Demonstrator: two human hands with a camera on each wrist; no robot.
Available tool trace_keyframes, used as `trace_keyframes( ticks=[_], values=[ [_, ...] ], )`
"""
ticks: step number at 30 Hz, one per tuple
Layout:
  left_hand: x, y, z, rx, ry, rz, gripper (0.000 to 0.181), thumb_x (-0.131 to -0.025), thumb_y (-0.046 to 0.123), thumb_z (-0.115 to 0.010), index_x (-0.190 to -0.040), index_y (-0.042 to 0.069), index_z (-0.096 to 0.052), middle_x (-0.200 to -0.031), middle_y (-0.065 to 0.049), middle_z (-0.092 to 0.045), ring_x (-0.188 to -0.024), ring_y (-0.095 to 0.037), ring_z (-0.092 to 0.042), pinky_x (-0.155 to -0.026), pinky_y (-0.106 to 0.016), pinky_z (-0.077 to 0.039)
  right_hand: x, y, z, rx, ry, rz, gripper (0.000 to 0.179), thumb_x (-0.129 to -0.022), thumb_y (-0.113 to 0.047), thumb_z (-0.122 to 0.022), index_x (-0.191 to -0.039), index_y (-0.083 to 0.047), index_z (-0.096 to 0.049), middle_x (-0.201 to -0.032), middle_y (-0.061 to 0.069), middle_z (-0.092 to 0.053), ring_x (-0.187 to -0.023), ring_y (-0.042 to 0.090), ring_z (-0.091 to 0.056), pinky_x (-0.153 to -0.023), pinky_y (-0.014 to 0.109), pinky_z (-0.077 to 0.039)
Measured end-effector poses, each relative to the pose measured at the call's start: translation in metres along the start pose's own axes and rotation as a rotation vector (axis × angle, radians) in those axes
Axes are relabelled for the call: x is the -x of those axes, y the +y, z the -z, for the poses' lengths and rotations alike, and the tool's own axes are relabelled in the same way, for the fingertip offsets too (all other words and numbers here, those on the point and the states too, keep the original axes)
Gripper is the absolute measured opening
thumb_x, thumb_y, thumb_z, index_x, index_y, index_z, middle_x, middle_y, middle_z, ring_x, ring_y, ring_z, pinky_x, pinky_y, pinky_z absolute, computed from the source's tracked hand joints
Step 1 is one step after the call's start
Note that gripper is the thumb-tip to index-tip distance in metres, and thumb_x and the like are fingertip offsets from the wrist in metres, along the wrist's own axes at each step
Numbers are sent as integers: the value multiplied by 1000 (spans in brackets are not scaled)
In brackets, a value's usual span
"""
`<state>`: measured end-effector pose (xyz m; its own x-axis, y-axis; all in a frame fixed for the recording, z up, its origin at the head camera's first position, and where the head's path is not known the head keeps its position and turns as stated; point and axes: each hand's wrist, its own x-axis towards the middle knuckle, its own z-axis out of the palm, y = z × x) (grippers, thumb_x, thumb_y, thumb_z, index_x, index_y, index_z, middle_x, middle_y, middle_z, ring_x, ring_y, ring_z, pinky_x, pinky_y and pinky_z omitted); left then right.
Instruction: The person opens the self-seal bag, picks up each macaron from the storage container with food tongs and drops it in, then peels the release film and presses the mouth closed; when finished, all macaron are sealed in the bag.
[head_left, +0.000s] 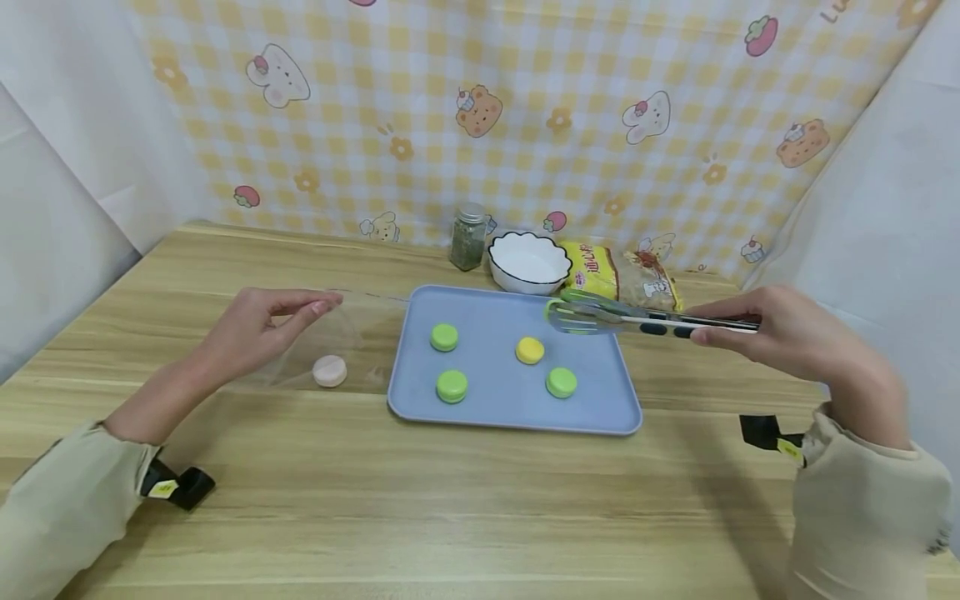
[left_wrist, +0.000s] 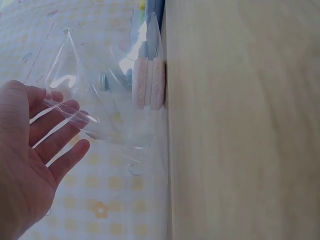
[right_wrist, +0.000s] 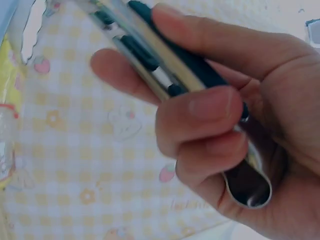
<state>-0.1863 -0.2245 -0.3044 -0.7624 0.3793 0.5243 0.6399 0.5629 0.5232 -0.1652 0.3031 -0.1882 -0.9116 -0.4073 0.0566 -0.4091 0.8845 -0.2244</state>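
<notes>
My left hand (head_left: 258,329) pinches the edge of a clear plastic bag (left_wrist: 72,82) between thumb and forefinger, with the other fingers spread behind it. A pale pink macaron (head_left: 330,371) lies in the bag, at its lower side on the table. My right hand (head_left: 798,333) grips metal tongs (head_left: 652,323) over the right part of a blue-grey tray (head_left: 517,420). Bright green shows at the tongs' tips; whether that is a held macaron I cannot tell. On the tray lie a yellow macaron (head_left: 529,351) and green macarons (head_left: 452,386), (head_left: 444,337), (head_left: 561,382).
Behind the tray stand a glass jar (head_left: 468,237) of dried herbs and a white scalloped bowl (head_left: 529,260). A yellow food packet (head_left: 592,268) lies to the bowl's right. A checked curtain (head_left: 525,150) hangs behind the wooden table (head_left: 450,517).
</notes>
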Motion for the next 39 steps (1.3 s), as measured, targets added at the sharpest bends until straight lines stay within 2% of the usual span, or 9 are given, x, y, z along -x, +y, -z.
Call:
trace_keyframes(
  ticks=[3, 5, 6, 13, 16, 20, 27, 32, 39],
  values=[
    [0, -2, 1, -8, 1, -6, 25, -94, 6, -55, -116, 4, -66, -111, -6, -66, -99, 8, -55, -80, -8, -41, -1, -11, -2, -24, 48, 95, 28, -87, -25, -68, -112, -13, -70, -56, -9, -46, -46, 3, -27, -45, 23, -30],
    [0, -3, 1, -6, 0, -7, 25, -94, 7, -55, -116, 5, -66, -110, -5, -66, -99, 7, -56, -80, -8, -42, -4, -21, -5, -39, 73, 170, 28, -86, -23, -69, -112, -14, -70, -51, -12, -32, -44, 1, -22, -41, 22, -28],
    [0, -3, 1, -7, -2, -7, 25, -94, 7, -55, -116, 5, -66, -110, -5, -66, -99, 6, -56, -79, -9, -42, -7, -25, -7, -43, 80, 219, 27, -86, -21, -69, -112, -14, -70, -50, -14, -30, -43, 0, -22, -41, 22, -29],
    [-1, -2, 1, 4, -12, -28, 24, -93, 5, -57, -115, 6, -67, -108, -4, -67, -95, 5, -59, -76, -9, -43, -32, -69, -28, -66, 71, 433, 24, -86, -21, -69, -109, -14, -71, -49, -19, -28, -40, -4, -24, -41, 21, -30],
    [-1, -2, 1, -4, -11, -32, 25, -93, 5, -57, -115, 8, -67, -105, -3, -68, -95, 5, -59, -72, -10, -42, -44, -88, -39, -104, 42, 495, 24, -87, -17, -67, -109, -10, -71, -51, -16, -41, -39, -3, -25, -42, 22, -32],
    [0, -2, 2, 1, -24, -40, 26, -93, 4, -56, -116, 9, -67, -102, -2, -69, -96, 4, -59, -72, -11, -42, -60, -109, -54, -104, 31, 534, 24, -88, -18, -66, -110, -7, -70, -59, -12, -56, -39, -2, -28, -43, 23, -32],
    [-2, -2, 1, 32, -45, -53, 25, -93, 4, -56, -115, 9, -67, -103, 0, -69, -97, 1, -60, -81, -11, -42, -82, -134, -81, -74, 36, 562, 25, -89, -22, -65, -110, -7, -70, -48, -12, -46, -38, 0, -30, -42, 21, -29],
    [-2, -1, 0, 39, -49, -56, 24, -93, 3, -56, -114, 7, -67, -105, -1, -68, -98, 1, -59, -80, -11, -43, -97, -147, -96, -92, 16, 622, 25, -91, -20, -62, -111, -6, -69, -57, -8, -56, -40, 2, -31, -44, 21, -30],
    [0, 0, 0, 58, -70, -24, 27, -95, 6, -53, -117, 11, -66, -109, -2, -67, -102, -1, -58, -83, -11, -41, -111, -165, -109, -147, -8, 664, 26, -92, -20, -61, -112, -5, -68, -55, -6, -54, -41, 4, -26, -47, 21, -29]
  ],
)
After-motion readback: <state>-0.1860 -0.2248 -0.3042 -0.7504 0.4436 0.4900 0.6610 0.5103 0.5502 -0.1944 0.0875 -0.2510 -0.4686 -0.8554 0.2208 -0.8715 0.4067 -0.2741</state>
